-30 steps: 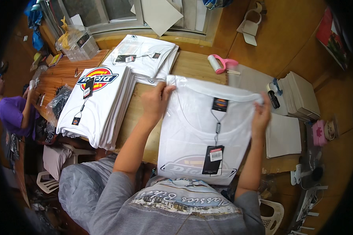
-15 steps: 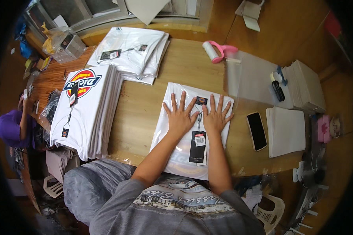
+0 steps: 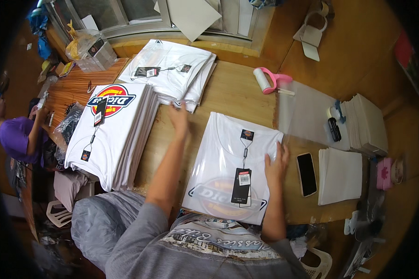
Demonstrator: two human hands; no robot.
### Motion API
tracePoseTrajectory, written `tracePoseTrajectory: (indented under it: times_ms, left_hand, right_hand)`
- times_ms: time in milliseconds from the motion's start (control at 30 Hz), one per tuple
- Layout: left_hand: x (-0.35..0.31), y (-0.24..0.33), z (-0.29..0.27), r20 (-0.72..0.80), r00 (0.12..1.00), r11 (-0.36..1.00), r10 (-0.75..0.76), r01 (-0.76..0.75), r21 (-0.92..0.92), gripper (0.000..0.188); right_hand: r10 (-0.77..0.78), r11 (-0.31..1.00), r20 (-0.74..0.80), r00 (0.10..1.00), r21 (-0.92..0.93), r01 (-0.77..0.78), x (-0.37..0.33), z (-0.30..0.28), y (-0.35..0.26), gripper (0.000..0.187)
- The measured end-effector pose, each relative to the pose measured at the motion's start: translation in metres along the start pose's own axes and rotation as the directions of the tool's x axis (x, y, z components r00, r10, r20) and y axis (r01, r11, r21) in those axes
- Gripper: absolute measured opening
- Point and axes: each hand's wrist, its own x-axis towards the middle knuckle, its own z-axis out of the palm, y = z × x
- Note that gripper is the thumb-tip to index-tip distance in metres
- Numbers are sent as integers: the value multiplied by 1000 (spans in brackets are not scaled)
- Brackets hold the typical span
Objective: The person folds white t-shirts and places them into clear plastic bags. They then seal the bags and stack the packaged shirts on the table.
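A folded white T-shirt in a clear plastic bag (image 3: 219, 162) lies before me, with a black hang tag (image 3: 240, 186) on a cord on top. My right hand (image 3: 277, 165) rests at its right edge, thumb and fingers apart. My left hand (image 3: 179, 121) is off that shirt, with its fingers extended at the near edge of a pile of bagged white T-shirts (image 3: 172, 65); whether they touch it I cannot tell. To the left of that hand stands a tall stack of folded white T-shirts (image 3: 121, 135), its top one bearing a round printed logo and a tag.
A pink-handled lint roller (image 3: 264, 81) lies toward the back. On the right are a phone (image 3: 306, 174), white sheets (image 3: 341, 176), a paper stack (image 3: 368, 123) and a black marker-like object (image 3: 334, 129). At far left sits another person in purple (image 3: 21, 139). A grey plastic bundle (image 3: 102, 228) is beside me.
My left hand has lifted off the bagged shirt and moved left to the bagged pile. My right hand has slid to the shirt's right edge. The view has shifted slightly.
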Motion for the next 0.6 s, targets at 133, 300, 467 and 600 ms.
tracePoseTrajectory:
  times_ms: [133,300,467,600]
  left_hand:
    - [84,0,5,-163,879,843,-449,356,-404,63]
    - [107,10,6,-142,632,476,-762,398,-784,57]
    - [130,-32,14,150,788,410,-598,461,-787,50]
    - [132,-31,24,328,801,348,-502,534,-771,42]
  right_hand:
    - [98,982,13,995,158,-99,-42,-9,23,55]
    - [321,813,225,920,434,-389,-68,-28,8,62]
    - [279,568,339,899,697,-439,-73,-17,24,67]
    - [350,553,316,882,690,-467,-61,-43,17,68]
